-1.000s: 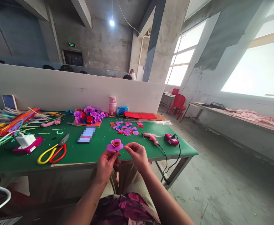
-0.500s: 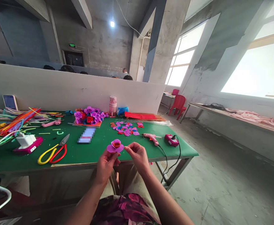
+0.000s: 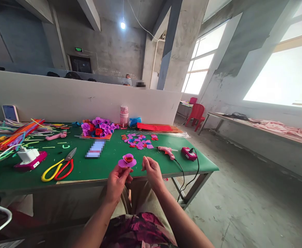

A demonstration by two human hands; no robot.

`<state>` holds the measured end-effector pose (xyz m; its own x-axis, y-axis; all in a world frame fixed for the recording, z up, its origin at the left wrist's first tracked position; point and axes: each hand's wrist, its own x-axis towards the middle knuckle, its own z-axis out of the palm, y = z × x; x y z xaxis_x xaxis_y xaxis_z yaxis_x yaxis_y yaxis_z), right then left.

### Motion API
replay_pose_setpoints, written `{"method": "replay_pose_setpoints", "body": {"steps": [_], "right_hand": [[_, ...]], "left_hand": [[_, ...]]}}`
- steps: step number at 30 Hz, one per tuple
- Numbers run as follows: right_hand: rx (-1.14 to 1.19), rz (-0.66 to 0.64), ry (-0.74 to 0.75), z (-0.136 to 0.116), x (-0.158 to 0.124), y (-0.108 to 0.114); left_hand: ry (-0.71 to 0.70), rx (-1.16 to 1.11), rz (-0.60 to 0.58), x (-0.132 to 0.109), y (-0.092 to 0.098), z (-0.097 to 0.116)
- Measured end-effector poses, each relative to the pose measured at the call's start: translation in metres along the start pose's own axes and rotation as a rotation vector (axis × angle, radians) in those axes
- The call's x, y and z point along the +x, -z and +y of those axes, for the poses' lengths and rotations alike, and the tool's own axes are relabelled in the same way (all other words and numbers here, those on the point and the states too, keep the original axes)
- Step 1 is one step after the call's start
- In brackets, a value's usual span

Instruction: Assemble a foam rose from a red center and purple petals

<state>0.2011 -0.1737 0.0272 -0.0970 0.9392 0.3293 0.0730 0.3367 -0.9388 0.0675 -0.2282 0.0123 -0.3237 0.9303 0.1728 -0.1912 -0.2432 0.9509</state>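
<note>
Just above the table's front edge, my left hand (image 3: 118, 181) pinches a flower (image 3: 127, 161) from below. The flower has purple outer petals around an orange-red centre and faces up. A short gap to its right separates it from my right hand (image 3: 152, 172), whose fingers are curled with thumb against forefinger and nothing showing between them. Loose petals (image 3: 139, 141) in purple, red and blue lie spread on the table beyond my hands. To their right rests a pink glue gun (image 3: 167, 152) with a black cord.
Yellow-and-red-handled scissors (image 3: 60, 167) lie to the left, near a phone (image 3: 95, 149). Behind them sits a bunch of finished flowers (image 3: 99, 127) beside a pink bottle (image 3: 124, 117). Pipe cleaners (image 3: 24, 132) heap up at far left. A power block (image 3: 188, 153) stands at the right end.
My right hand has let go of the flower's petal edge and moved slightly right, away from it. My left hand still holds the flower in nearly the same place.
</note>
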Motion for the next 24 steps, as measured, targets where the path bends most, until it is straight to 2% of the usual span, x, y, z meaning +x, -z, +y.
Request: {"method": "replay_pose_setpoints", "body": {"steps": [4,10,17,24], "right_hand": [[0.082,0.005,-0.042,0.005,0.001,0.000],[0.104,0.032,0.000,0.013,0.010,0.000],[-0.138,0.088,0.010,0.041,0.056,-0.002],[-0.009,0.071,-0.066,0.058,0.090,-0.009]], "left_hand": [[-0.005,-0.019,-0.005,0.001,0.001,-0.003],[-0.006,-0.029,-0.029,0.002,0.002,-0.005],[0.000,-0.011,-0.027,0.002,0.006,-0.004],[-0.002,-0.026,-0.018,0.004,0.010,-0.006]]}}
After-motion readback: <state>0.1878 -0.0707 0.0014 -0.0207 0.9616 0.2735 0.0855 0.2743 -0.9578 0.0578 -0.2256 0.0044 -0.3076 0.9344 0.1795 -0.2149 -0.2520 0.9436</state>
